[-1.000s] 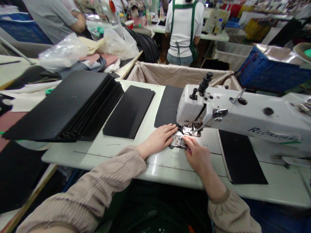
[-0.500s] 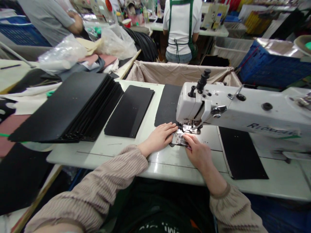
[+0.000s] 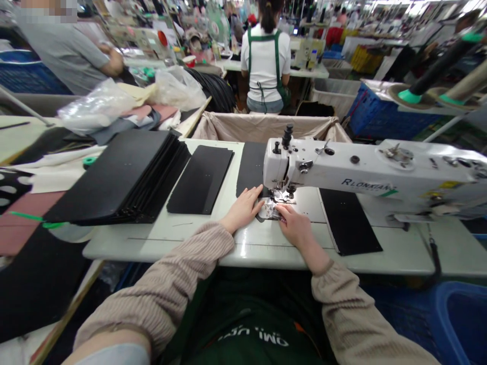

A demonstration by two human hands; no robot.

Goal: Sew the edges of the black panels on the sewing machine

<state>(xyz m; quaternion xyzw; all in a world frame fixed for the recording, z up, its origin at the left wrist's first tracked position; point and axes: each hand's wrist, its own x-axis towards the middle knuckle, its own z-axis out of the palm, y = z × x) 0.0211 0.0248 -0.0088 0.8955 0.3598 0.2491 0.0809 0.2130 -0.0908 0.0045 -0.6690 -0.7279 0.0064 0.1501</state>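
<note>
My left hand (image 3: 243, 207) lies with its fingers stretched out at the left of the metal needle plate (image 3: 271, 209), its fingertips by the near edge of a black sheet (image 3: 249, 170). On the plate's right side, my right hand (image 3: 296, 226) has its fingers drawn together, the index finger reaching toward the presser foot (image 3: 281, 195). Whatever those fingers press or grip is too small to make out. Above both hands is the head of a white sewing machine (image 3: 276, 165), which hides part of the black sheet.
Left of the machine lie a thin pile of black panels (image 3: 201, 180) and a thick stack (image 3: 117, 177). Another black panel (image 3: 352, 223) rests under the machine arm. Behind the table stands a cloth-lined bin (image 3: 266, 128); a co-worker (image 3: 268, 66) is beyond it.
The head view has tilted up and shifted, showing more of the room and of the machine arm. Both hands stay at the needle plate, with little visible movement against it.
</note>
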